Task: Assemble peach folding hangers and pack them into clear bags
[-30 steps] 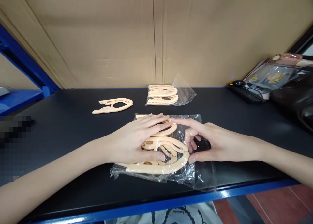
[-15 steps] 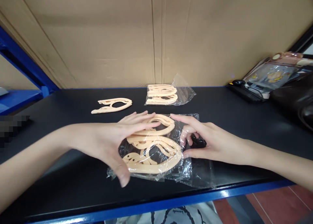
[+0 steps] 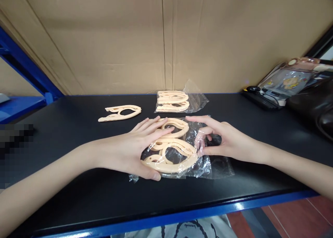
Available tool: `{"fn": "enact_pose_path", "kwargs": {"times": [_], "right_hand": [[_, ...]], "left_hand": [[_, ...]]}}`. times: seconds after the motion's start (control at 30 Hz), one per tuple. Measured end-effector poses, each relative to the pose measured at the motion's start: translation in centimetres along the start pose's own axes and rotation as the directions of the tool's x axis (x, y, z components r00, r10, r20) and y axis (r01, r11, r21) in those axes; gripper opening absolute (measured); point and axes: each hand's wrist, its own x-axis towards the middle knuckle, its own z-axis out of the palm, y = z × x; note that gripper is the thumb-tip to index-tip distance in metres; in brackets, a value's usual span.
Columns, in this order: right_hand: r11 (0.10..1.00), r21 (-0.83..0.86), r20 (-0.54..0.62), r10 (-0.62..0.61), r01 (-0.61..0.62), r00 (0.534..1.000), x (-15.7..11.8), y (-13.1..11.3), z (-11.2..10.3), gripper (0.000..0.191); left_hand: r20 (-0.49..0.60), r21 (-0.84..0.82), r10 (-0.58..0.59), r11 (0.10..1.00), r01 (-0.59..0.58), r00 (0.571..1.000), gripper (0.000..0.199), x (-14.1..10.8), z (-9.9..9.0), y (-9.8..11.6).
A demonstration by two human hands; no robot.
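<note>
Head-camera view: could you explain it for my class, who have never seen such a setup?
There is no machine here: these are a person's bare hands, filmed by one camera worn on the head. On the black tabletop, the left hand spreads over a clear plastic bag of cream folding hangers. The right hand touches its right end; whether it pinches is unclear. Farther back lie a loose hanger and, right of it, a second bag of hangers.
</note>
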Motion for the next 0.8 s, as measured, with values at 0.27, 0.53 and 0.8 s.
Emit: {"fn": "enact_pose_path", "kwargs": {"times": [0.27, 0.53, 0.8], "right_hand": [[0.998, 0.014, -0.075, 0.057, -0.056, 0.996, 0.1, -0.4, 0.5, 0.069], [0.999, 0.028, -0.161, 0.041, -0.037, 0.986, 0.1, -0.3, 1.4, 0.057], [0.998, -0.056, -0.128, 0.010, -0.018, 0.992, 0.1, 0.1, 1.2, 0.061]], "left_hand": [[-0.084, 0.026, 0.012, 1.000, -0.010, 0.996, 0.102, 0.5, 0.6, 0.9], [-0.189, 0.130, 0.064, 0.991, -0.039, 0.980, 0.101, 0.9, 1.4, 0.7], [-0.178, 0.076, 0.012, 0.997, 0.002, 0.984, 0.103, 1.0, 1.6, 0.7]]}}
